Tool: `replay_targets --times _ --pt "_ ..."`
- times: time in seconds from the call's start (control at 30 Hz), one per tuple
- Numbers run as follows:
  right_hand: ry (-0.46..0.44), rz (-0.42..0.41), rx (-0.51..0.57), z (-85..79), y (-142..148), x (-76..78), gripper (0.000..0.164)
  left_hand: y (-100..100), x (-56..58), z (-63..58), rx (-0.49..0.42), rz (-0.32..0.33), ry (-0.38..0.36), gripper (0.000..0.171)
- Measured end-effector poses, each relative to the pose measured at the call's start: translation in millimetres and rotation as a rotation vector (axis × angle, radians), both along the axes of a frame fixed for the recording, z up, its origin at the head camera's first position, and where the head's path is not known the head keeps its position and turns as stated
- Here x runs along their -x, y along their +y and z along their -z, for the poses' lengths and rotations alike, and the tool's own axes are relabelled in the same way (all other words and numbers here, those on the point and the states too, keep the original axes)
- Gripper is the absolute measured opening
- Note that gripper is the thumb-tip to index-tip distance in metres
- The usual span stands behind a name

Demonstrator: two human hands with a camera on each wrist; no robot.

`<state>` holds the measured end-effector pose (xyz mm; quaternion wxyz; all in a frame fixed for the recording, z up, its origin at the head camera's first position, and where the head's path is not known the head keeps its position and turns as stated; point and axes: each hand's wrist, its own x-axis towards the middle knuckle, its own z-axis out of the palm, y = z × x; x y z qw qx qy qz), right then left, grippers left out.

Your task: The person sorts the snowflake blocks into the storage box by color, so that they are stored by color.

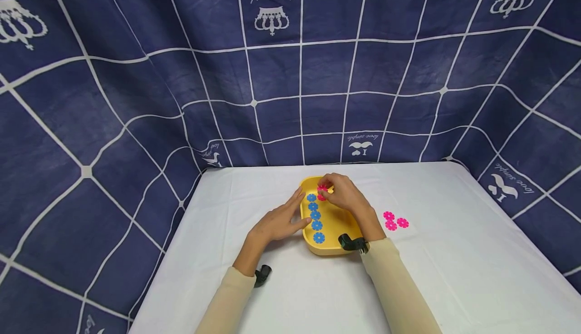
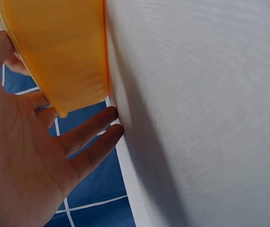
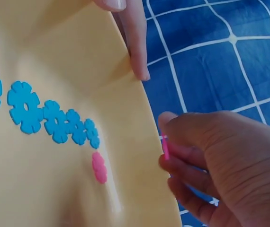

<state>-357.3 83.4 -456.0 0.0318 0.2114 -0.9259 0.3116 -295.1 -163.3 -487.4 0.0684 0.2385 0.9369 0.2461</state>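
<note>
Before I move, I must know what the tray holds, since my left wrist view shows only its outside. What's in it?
Observer: Five blue flowers lie in a row inside the tray.
Operator: And what is the right hand doing?
Observer: The right hand pinches a pink flower.
Operator: Anything loose outside the tray?
Observer: Three pink flowers lie on the table, to the right of the tray.
</note>
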Motion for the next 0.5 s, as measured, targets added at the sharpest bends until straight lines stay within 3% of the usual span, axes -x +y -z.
replay_targets --times 0.2,0.5 --pt "-0.082 -0.007 -0.051 7.4 1 5.2 0.024 0 0.3 1.0 0.006 -0.009 -0.003 0.091" --pt "-0.099 -0.039 -0.102 14.9 1 9.9 0.017 0 1.8 2.0 0.000 -0.012 -0.002 0.088"
